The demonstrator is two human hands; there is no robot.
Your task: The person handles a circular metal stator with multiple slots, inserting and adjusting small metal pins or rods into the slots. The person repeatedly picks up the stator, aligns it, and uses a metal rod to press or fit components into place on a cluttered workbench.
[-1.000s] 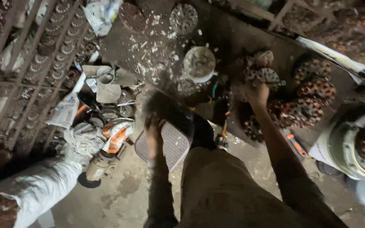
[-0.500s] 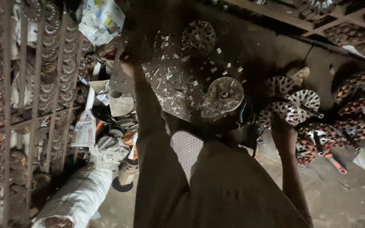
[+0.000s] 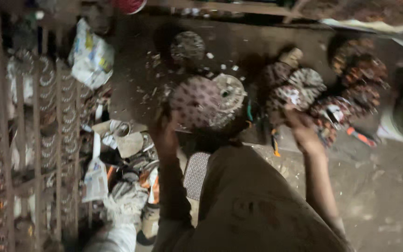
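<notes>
The view is dim and blurred. My left hand (image 3: 164, 133) is raised in front of me, its fingers closed on the edge of a round, dome-like part with a dotted surface (image 3: 196, 102). A round metal disc with a centre hole (image 3: 229, 92) lies right beside that part on the dark work surface (image 3: 136, 60). My right hand (image 3: 300, 126) reaches out to a pile of round wound coil parts (image 3: 304, 91) and touches one of them. Blur hides whether its fingers grip it.
A metal rack of stacked ring-shaped parts (image 3: 47, 121) fills the left side. A crumpled plastic bag (image 3: 89, 56) lies at the back left. More coil parts (image 3: 362, 74) are heaped at the right. A perforated seat (image 3: 197, 175) and scattered clutter (image 3: 127, 140) lie below my hands.
My left hand has drawn back from the far left of the surface and now holds the dotted round part. My right hand stays at the coil pile. The camera has shifted.
</notes>
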